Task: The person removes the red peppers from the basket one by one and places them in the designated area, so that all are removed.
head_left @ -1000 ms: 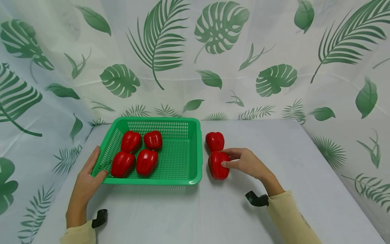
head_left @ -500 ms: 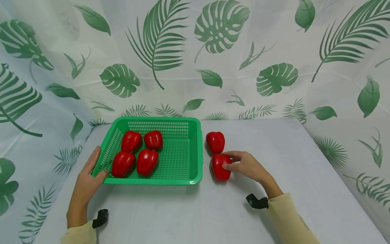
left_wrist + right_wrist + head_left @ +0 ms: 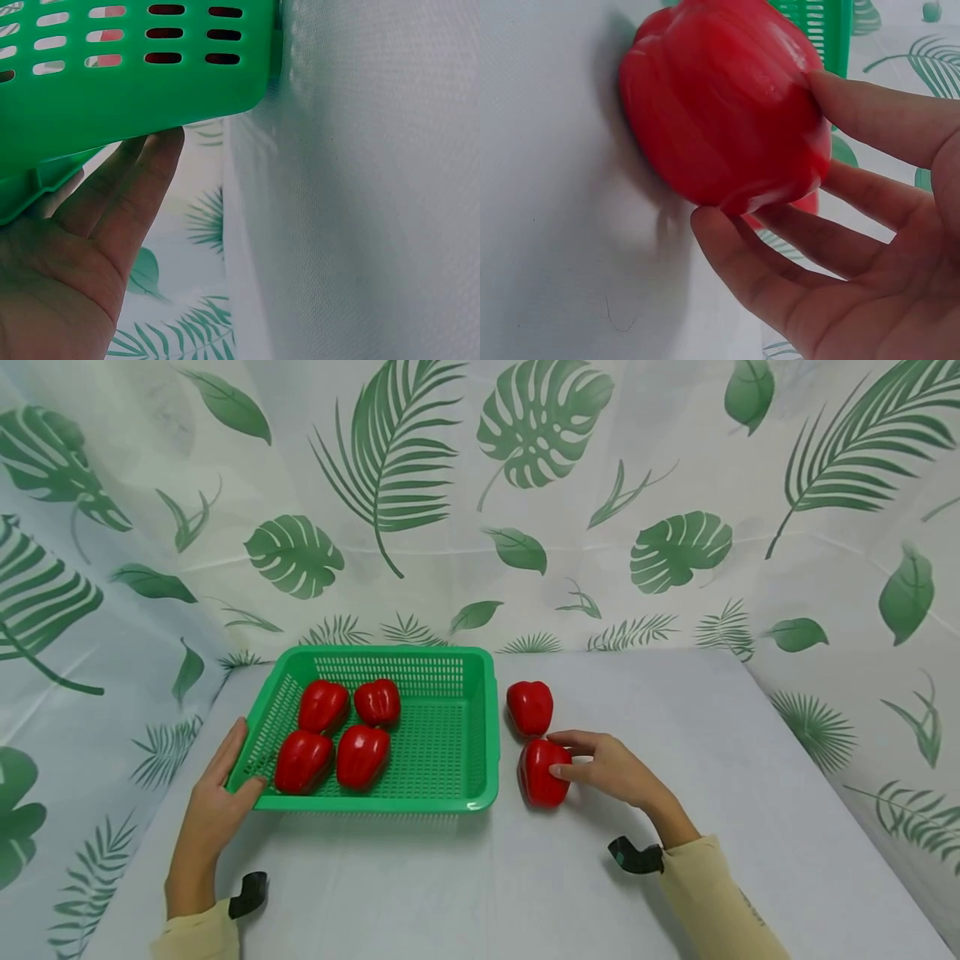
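A green plastic basket [image 3: 457, 760] stands on the table with several red bell peppers [image 3: 362, 757] in its left half. My left hand [image 3: 213, 814] holds the basket's near left corner, thumb on the rim and fingers along the outside; in the left wrist view those fingers [image 3: 139, 195] reach under the rim to the slotted wall. To the right of the basket, my right hand [image 3: 611, 768] pinches a red bell pepper [image 3: 542, 781] between thumb and fingers. In the right wrist view this pepper [image 3: 720, 105] lies on its side, low against the tabletop. Another red bell pepper [image 3: 530, 708] sits just behind it.
A white cloth [image 3: 720, 735] covers the table. Leaf-printed sheets [image 3: 450, 485] hang at the back and both sides. The basket's right wall [image 3: 487, 735] rises between the basket's inside and the two outer peppers.
My right hand and its pepper have shifted slightly toward me and to the right, a little away from the pepper behind. The left hand and the basket have stayed put.
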A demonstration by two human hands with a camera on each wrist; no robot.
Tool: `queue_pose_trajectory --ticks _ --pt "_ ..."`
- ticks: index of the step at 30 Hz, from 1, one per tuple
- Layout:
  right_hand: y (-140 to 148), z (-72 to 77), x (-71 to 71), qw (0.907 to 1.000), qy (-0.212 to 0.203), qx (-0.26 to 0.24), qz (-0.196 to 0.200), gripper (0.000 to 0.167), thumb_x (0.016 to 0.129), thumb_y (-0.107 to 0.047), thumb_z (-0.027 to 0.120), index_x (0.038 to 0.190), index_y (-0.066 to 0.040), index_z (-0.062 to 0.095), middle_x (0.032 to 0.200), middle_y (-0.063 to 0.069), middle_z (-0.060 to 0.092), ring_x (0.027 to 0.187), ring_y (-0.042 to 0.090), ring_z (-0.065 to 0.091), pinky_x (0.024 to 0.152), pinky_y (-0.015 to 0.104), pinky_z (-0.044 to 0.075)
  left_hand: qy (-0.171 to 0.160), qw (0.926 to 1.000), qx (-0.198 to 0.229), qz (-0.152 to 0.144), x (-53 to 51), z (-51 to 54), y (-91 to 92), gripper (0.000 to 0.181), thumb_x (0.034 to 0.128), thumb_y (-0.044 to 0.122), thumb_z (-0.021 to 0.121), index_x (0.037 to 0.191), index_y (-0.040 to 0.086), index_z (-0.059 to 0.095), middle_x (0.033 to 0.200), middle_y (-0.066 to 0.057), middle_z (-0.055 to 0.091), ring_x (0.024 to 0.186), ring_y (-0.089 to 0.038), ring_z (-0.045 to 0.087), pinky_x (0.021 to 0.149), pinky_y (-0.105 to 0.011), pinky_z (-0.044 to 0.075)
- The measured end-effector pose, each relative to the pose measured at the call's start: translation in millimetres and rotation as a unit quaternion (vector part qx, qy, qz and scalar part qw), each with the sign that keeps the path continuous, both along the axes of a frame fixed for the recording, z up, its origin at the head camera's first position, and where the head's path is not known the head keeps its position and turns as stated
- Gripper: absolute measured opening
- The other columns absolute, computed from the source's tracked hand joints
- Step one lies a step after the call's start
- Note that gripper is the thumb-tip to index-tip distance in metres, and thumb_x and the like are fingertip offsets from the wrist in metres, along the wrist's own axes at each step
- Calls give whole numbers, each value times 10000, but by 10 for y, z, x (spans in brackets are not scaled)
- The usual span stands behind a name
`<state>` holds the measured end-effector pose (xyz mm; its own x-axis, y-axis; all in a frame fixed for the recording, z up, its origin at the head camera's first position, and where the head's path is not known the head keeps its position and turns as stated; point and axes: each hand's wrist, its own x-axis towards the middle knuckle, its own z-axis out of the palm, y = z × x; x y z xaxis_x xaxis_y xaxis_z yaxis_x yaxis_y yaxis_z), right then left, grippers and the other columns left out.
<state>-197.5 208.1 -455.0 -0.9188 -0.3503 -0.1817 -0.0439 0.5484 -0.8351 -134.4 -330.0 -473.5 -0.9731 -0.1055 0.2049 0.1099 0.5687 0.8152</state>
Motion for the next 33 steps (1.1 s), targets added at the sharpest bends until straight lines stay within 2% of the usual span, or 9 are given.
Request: queue_pose_trajectory --ticks 3,5,8,14,19,25,27,31,33 --pt "-9 12 6 10000 18 -26 -17 636 949 -259 790 1514 -43 593 1398 159 657 1319 437 553 910 487 611 -57 10000 24 19 -6 9 4 753 1024 141 525 1720 174 239 1769 -49 218 1609 -289 204 1149 -221 270" --pt "-16 10 9 10000 36 -53 -28 639 947 -258 791 1513 -37 592 1404 165 653 1317 439 556 909 488 611 -95 9999 41 27 -5 13 3 753 1023 146 521 1720 173 236 1770 -52 213 1607 -319 203 1221 -400 282" --pt "-26 -2 12 9999 18 -87 -73 635 946 -262 792 1508 -39 598 1410 162 652 1323 437 556 918 485 608 -104 9999 77 31 -5 18 2 752 1022 149 514 1720 165 233 1770 -60 208 1607 -341 196 1209 -645 247" --pt "-27 7 25 9999 78 83 -115 630 968 -303 772 1512 -43 592 1442 174 628 1353 445 530 938 504 599 -85 9999 106 55 -19 23 12 755 1017 142 528 1716 150 244 1767 -59 219 1608 -338 201 1209 -657 247" --pt "-21 100 30 9986 417 163 -267 638 1010 -341 718 1544 -37 550 1515 226 567 1382 468 515 965 558 581 -108 9998 129 59 -19 21 13 759 1013 145 525 1717 156 240 1767 -58 216 1606 -346 203 1191 -682 263" --pt "-95 258 7 9957 664 -133 -634 728 1029 -383 695 1645 -112 418 1655 209 415 1454 485 450 1027 600 530 -102 9999 18 62 -29 18 2 752 1020 152 529 1717 162 246 1765 -41 224 1600 -335 225 1204 -546 310" --pt "-139 320 -12 9947 724 -305 -669 768 1031 -393 689 1676 -133 364 1689 197 364 1483 491 411 1035 613 515 -118 9999 20 63 -25 17 2 755 1018 150 529 1717 160 244 1767 -44 222 1601 -336 224 1203 -556 315" --pt "-239 437 -54 9928 799 -594 -659 812 1033 -412 673 1711 -177 292 1734 159 290 1521 486 360 1056 640 478 -136 9998 107 32 -18 27 8 765 1007 135 533 1715 135 244 1769 -73 215 1604 -350 207 1177 -683 294" --pt "-299 484 -78 9922 802 -718 -633 822 1035 -418 666 1721 -206 267 1748 129 268 1545 466 330 1077 649 453 -135 9999 93 42 -19 34 8 767 1004 133 534 1714 131 244 1769 -78 215 1604 -354 208 1172 -702 293"
